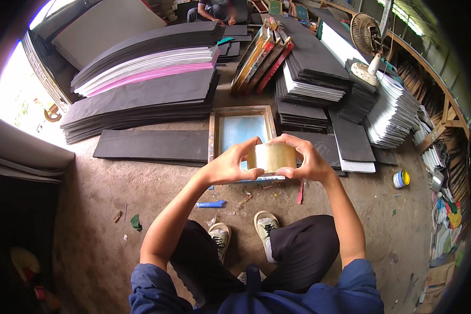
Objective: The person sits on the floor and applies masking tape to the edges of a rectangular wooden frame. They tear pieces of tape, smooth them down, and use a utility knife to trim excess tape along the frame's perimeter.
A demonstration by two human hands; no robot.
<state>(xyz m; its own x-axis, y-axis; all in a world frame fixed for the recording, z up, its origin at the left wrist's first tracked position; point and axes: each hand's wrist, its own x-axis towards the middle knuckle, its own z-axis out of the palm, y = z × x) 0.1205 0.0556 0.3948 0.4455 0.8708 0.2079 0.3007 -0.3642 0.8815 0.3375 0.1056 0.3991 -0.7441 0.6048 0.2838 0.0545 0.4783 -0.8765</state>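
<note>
Between my two hands I hold a wide roll of clear yellowish packing tape [271, 158], raised in front of me. My left hand [234, 161] grips its left side with thumb and fingers, and my right hand [307, 161] grips the right side the same way. Behind and below the roll lies a wooden-framed screen [241, 125] with a pale blue mesh; my hands and the tape cover part of its near end.
Stacks of black sheets [141, 99] with white and pink layers lie left; more black stacks [314, 63] stand right. Several wooden frames [259, 60] lean behind. A fan [366, 47], a paint tin [400, 179] and a blue strip [211, 204] are around. Another person [217, 10] works far back.
</note>
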